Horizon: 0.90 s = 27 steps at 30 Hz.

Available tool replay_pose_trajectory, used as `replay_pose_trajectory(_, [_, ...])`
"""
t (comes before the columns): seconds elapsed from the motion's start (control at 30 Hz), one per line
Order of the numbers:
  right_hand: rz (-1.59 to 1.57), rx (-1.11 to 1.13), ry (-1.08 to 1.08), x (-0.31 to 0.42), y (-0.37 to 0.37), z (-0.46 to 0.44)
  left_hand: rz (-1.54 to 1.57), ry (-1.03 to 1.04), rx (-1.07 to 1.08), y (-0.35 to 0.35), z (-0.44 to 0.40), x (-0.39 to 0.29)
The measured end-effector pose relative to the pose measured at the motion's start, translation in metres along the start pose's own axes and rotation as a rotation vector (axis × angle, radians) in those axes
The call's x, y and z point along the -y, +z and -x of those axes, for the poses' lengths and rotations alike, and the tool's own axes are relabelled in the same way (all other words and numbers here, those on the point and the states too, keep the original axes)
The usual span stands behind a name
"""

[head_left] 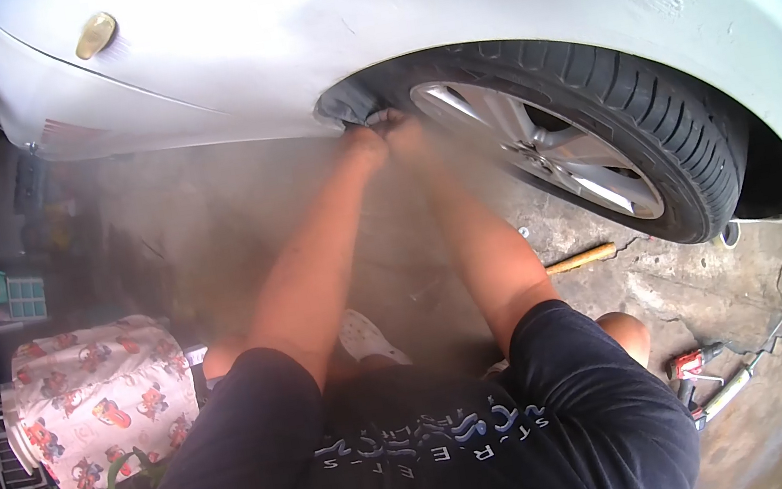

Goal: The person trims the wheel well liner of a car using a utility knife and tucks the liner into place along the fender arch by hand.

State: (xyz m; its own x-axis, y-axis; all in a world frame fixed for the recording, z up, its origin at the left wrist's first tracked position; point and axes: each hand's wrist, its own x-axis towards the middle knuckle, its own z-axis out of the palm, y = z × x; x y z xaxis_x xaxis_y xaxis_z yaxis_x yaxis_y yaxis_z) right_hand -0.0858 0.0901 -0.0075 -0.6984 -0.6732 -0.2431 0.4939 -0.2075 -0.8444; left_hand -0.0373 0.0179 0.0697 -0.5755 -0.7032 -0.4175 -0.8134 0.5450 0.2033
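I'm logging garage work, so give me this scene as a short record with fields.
left hand: at the front edge of the wheel arch
right hand: beside it
grip: too unclear to tell
car: white
wheel: in the arch, silver spokes
floor, right: yellow stick, red tool
left side: cartoon-print cover

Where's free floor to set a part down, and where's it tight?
Hazy but bare-looking floor lies between the left forearm, car's lower edge and patterned cloth; more between the wooden handle and red tool. Tight: where left hand and right hand meet at the wheel arch.
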Motion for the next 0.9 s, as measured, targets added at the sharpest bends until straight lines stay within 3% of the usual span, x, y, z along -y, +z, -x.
replay_pose_trajectory(0.1, [0.13,0.03,-0.087,0.006,0.001,0.01,-0.165,0.09,-0.049,-0.012,0.024,-0.007])
replay_pose_trajectory(0.47, [0.221,-0.046,-0.164,0.012,0.009,0.018,-0.25,-0.033,-0.123,-0.01,0.025,-0.013])
replay_pose_trajectory(0.67, [0.142,-0.027,-0.054,0.001,0.004,0.009,-0.034,-0.045,-0.138,-0.001,0.029,-0.013])
replay_pose_trajectory(0.9, [0.223,-0.042,-0.096,0.02,0.006,0.02,-0.124,0.004,-0.12,0.004,0.013,-0.002])
